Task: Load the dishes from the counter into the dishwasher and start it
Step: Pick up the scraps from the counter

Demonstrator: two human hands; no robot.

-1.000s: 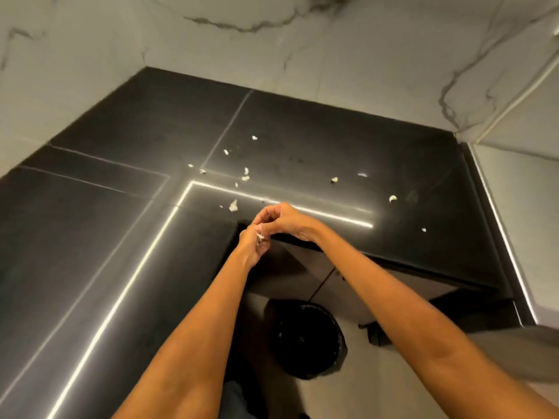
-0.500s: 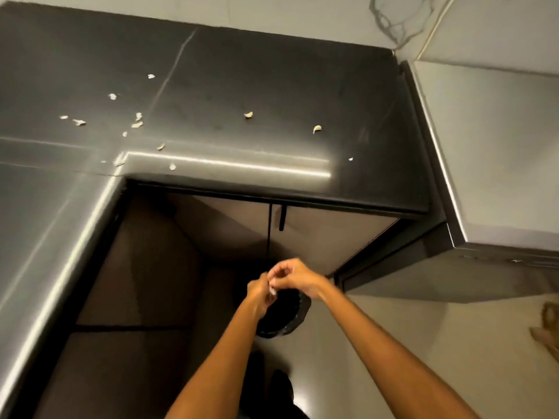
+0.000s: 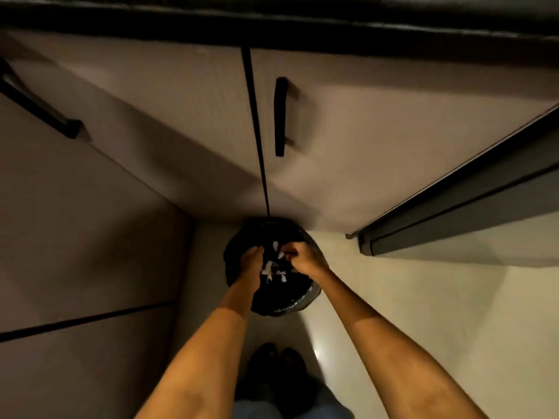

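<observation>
No dishes or dishwasher are in view. A round bin with a black liner (image 3: 284,303) stands on the floor in the corner below the cabinets. Both my hands are held over its mouth. My left hand (image 3: 251,263) is cupped with its palm turned to the right and its fingers loose. My right hand (image 3: 304,259) has its fingertips pinched on a small white scrap. Several white scraps (image 3: 270,269) show between the two hands against the dark liner; whether they are falling or lying inside I cannot tell.
The dark counter edge (image 3: 272,34) runs along the top. Beige cabinet doors with black handles (image 3: 279,116) (image 3: 39,110) rise behind and left of the bin. A dark-edged panel (image 3: 453,213) juts in from the right. My shoes (image 3: 275,361) stand on the pale floor.
My view has tipped down from the countertop to the floor. Both hands, held together with scraps, have gone down from the counter edge to just over the bin, and scraps now show between them.
</observation>
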